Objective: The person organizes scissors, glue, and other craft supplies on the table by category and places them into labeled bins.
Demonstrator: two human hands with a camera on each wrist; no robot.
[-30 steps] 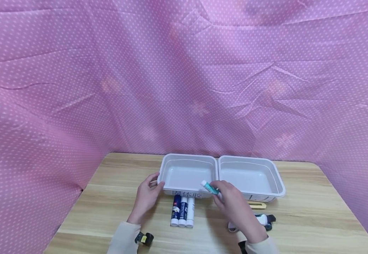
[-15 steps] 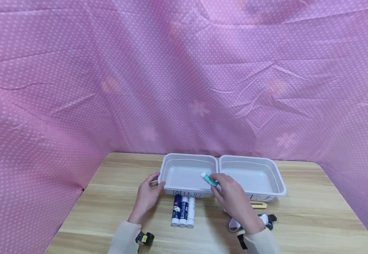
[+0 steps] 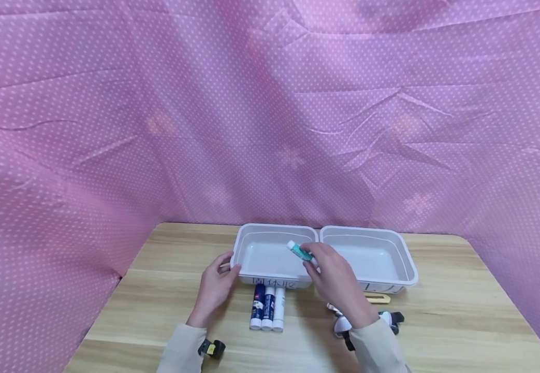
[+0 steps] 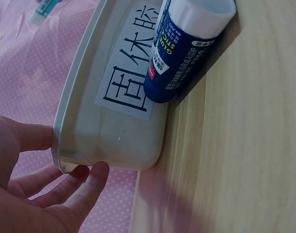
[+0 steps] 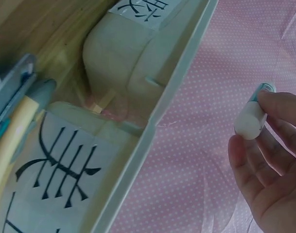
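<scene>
Teal tube (image 3: pixel 299 252): right hand (image 3: pixel 335 272) pinches, left (image 3: pixel 216 285) grips tray (image 3: pixel 265 259); head alone shows both hands

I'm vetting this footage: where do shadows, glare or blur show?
Head view: soft shadow on the wooden table near the right hand, glare in the right tray; left wrist view: dark shadow beside the blue glue stick; right wrist view: dim overall, the held teal-and-white glue stick slightly soft.

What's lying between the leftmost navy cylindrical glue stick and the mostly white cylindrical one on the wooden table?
A white cylindrical glue stick with a navy label lies between them, as the head view shows.
</scene>
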